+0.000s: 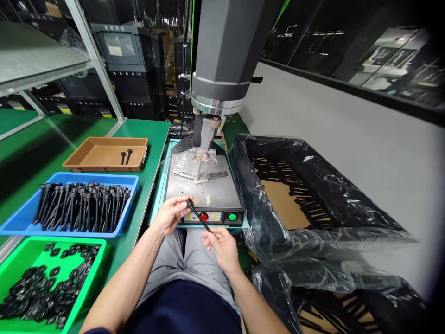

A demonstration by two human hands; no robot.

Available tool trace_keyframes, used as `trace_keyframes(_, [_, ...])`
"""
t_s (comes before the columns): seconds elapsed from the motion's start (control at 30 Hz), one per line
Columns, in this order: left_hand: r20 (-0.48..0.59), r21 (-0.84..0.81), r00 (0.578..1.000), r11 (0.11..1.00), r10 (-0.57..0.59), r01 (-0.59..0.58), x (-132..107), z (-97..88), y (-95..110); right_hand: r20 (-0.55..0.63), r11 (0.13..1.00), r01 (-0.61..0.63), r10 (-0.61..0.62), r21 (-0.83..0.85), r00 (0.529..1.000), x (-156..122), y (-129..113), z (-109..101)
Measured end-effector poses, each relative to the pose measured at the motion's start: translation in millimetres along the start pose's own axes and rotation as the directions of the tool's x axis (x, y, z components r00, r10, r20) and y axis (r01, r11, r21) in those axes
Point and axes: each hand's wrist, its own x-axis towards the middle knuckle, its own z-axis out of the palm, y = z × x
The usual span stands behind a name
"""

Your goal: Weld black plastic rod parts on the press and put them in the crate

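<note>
A black ribbed plastic stem with a wider head (199,215) is stretched slantwise between my two hands, above the front edge of the machine base. My left hand (170,214) pinches its head end. The thin lower end is between the thumb and fingers of my right hand (221,244). Just behind the stem are a red button (204,216) and, farther right, a green button (232,216). On the machine's grey plate (181,191) stands a fixture wrapped in clear film (201,168), below the machine's head (219,95).
At left, a blue tray (134,200) holds many similar stems, a green tray (104,260) small black square parts, and a brown tray (83,160) two short black pieces. Film-lined bins (250,185) with black parts and cardboard stand at right. A wall (313,116) rises behind them.
</note>
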Motion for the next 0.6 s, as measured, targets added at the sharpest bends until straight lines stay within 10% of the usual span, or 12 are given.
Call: trace_keyframes(0.6, [0.044, 0.445, 0.972, 0.867, 0.231, -0.226, 11, -1.2, -23, 0.098, 0.989, 0.013, 0.001, -0.149, 0.995, 15, 3, 4])
